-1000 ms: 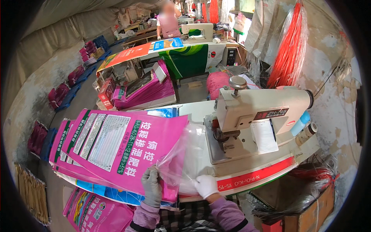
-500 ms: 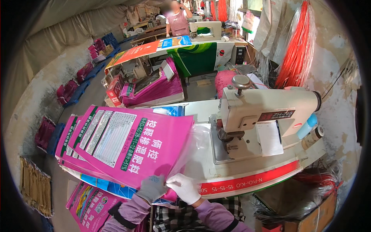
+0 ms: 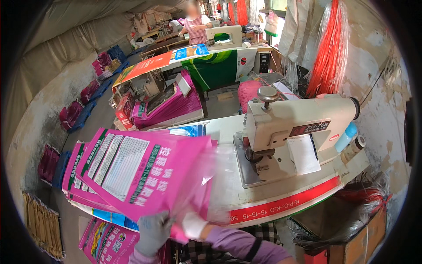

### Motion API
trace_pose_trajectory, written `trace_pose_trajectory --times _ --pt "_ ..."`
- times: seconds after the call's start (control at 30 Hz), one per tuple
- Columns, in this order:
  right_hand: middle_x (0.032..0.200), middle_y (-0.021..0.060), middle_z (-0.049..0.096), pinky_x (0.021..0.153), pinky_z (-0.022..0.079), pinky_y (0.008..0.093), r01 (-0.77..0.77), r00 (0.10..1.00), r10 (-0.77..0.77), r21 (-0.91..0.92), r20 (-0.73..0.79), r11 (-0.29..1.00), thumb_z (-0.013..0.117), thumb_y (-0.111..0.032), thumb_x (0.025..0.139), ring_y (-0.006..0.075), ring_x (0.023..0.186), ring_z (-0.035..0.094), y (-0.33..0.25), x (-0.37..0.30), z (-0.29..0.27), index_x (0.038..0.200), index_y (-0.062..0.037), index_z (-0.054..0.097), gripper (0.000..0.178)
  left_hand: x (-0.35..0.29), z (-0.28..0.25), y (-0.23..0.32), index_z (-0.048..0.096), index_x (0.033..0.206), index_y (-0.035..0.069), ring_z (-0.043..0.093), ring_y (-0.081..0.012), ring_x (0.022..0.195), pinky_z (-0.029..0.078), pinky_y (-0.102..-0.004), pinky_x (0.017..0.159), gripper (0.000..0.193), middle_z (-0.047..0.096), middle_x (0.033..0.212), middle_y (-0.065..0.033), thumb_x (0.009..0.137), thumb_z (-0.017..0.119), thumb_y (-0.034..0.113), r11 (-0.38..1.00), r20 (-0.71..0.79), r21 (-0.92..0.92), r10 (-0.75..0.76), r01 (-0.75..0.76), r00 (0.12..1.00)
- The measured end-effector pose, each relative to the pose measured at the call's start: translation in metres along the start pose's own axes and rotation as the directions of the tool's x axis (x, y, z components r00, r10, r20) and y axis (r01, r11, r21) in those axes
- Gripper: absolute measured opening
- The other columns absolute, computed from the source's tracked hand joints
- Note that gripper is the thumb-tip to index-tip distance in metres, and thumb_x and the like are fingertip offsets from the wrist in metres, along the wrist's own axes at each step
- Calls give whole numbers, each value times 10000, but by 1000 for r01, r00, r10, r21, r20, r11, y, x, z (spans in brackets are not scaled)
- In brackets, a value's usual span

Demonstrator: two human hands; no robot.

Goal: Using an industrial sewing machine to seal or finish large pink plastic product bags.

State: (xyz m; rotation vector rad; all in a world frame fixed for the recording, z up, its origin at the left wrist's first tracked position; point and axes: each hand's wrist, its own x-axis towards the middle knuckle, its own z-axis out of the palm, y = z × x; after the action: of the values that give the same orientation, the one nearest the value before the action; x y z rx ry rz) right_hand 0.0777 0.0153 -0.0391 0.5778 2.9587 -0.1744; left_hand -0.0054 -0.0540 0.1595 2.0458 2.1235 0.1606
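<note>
Label stuff first: the top magenta plastic bag (image 3: 132, 176) has big white characters down its right part, a dark green strip with pale lettering next to them, and a white panel (image 3: 126, 169) of fine print, ruled like a table. It lies at centre left of the frame, topmost on a fanned pile of similar bags, with its right side smeared by motion blur. The cream metal sewing machine (image 3: 299, 119) at right carries a dark plate (image 3: 310, 127) with light lettering plus a little red oval badge.

Edges: the pile sits on a pale surface (image 3: 226, 198) whose near rim curves along the lower middle and has a red band (image 3: 285, 204) with white print. Between the bags and the machine's metal base plate there's a pale strip of room, partly veiled by a see-through plastic film (image 3: 214, 176) coming off the bag's right side.

Hands: both are low in the frame, just left of centre. The grey-gloved left hand (image 3: 153, 231) comes up from below, its grip curled in and looks to be pinching the bag's near edge. The white-gloved right hand (image 3: 193, 225) reaches in leftward right beside it, forearm slanting in from lower right; too blurry, can't tell whether that grip is spread or pressed together.
</note>
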Motion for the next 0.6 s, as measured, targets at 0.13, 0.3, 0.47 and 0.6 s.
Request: trace_pose_trajectory --times 0.13,0.3,0.47,0.6 --pt "829 104 674 745 515 375 -71 892 296 539 -342 839 612 -236 863 261 792 633 73 -5 -30 888 -27 707 231 -84 0 -12 724 950 111 625 -296 597 482 -396 550 149 639 689 -120 804 714 135 994 -213 40 -87 98 973" --pt "838 119 692 794 522 363 228 369 861 932 -350 281 773 -209 754 257 818 655 127 -59 -43 908 -4 698 267 -111 17 -12 718 911 105 603 -306 555 470 -399 526 119 615 643 -125 809 713 166 990 -389 -39 -138 133 911" --pt "994 73 686 991 401 452 -35 -234 754 781 -614 624 802 -196 731 288 1085 578 89 -81 -109 987 -15 689 333 -115 42 -27 702 946 118 603 -322 568 478 -409 545 145 623 655 -125 824 707 196 982 -500 -13 -171 190 849" --pt "851 75 682 863 484 416 -14 408 296 318 -864 948 812 -255 721 306 894 637 129 -73 -56 938 -61 711 308 -109 63 -32 638 932 19 645 -246 564 479 -348 530 172 603 622 -127 791 702 91 914 -497 -291 -396 282 772"
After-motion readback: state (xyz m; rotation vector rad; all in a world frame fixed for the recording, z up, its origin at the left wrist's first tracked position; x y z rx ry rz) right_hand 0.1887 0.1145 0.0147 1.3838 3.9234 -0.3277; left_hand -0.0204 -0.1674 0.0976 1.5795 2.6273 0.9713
